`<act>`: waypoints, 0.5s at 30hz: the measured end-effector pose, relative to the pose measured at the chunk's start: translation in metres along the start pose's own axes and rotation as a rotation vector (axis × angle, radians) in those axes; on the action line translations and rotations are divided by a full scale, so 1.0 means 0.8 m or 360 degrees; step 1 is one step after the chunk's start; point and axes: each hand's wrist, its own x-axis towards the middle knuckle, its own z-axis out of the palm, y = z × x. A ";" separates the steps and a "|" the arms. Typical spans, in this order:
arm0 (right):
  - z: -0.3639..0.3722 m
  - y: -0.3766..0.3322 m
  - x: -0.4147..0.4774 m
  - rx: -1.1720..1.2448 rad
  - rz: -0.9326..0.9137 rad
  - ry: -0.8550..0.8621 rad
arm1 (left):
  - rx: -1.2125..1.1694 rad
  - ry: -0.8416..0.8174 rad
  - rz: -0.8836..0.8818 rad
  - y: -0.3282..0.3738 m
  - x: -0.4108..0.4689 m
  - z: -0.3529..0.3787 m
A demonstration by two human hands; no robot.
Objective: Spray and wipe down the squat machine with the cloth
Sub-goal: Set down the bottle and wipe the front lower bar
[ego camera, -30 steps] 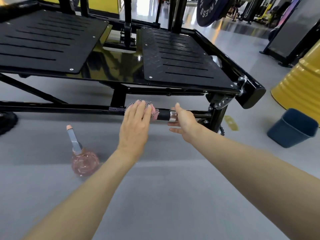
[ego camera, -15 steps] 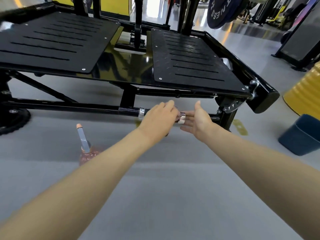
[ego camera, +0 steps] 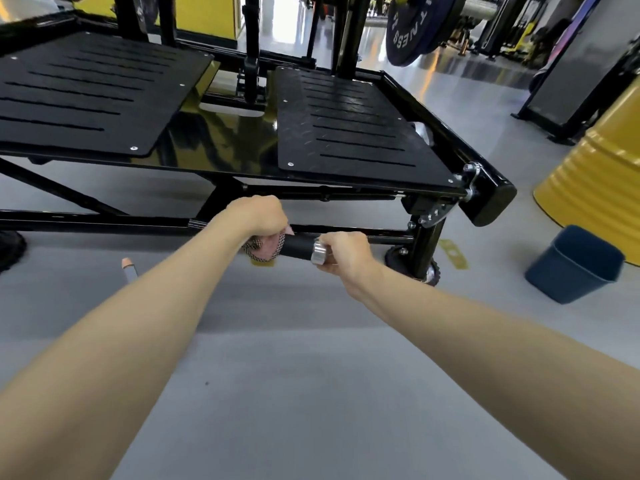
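Gripping cloth (ego camera: 264,250), seemingly round handle (ego camera: 299,249)

Gym: black steel squat machine (ego camera: 346,133) with tread footplates, dark lettered weight plate (ego camera: 412,26), grey rubber floor (ego camera: 311,393).

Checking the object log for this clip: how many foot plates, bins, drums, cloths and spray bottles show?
Foot plates: 2
Blue bin: 1
Yellow drum: 1
Cloth: 1
Spray bottle: 1, only its nozzle visible
Total: 6

Blue bin (ego camera: 575,265) just beside yellow drum (ego camera: 595,181), weight plate (ego camera: 415,26) beyond
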 end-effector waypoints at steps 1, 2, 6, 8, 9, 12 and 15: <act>-0.001 0.001 0.002 0.0005 0.0001 0.0016 | -0.0015 -0.0004 -0.0008 0.009 -0.001 0.001; -0.001 0.001 0.003 0.0013 -0.0001 0.0044 | -0.0050 0.0008 -0.0011 0.017 -0.004 0.002; -0.006 -0.001 0.002 0.0222 -0.0029 0.0048 | 0.0033 0.0269 0.0187 0.055 -0.016 0.025; -0.010 -0.005 0.000 0.0253 -0.0053 0.0013 | 0.0207 0.0446 0.0339 0.066 -0.021 0.041; -0.012 -0.007 0.000 0.0248 -0.0062 0.0012 | 0.0240 0.0479 0.0402 0.067 -0.022 0.045; -0.005 -0.005 -0.003 0.0215 -0.0019 -0.0002 | 0.0224 0.0322 0.0497 0.046 -0.021 0.034; 0.001 -0.003 -0.006 0.0208 0.0021 -0.0045 | 0.0021 -0.0043 0.0286 0.014 -0.014 0.002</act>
